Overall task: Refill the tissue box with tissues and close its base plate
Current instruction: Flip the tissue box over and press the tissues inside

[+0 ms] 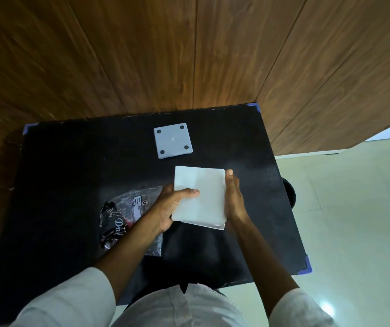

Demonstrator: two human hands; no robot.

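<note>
White shirt (180,308), loose white sleeves (71,300) ending near elbows, bare forearms (128,239)

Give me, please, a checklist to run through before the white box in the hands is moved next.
1. Left hand grip on the white box: thumb on top, ok.
2. Right hand support: flat against the box's right edge, ok.
3. Box layers aligned: a lower white layer sticks out at the near right corner, not ok.
4. Grey square plate clear of the box: apart, farther back on the black table, ok.
5. Plastic bag out of the way: partly under the left forearm, not ok.
6. Box lifted off the table: cannot tell.
</note>
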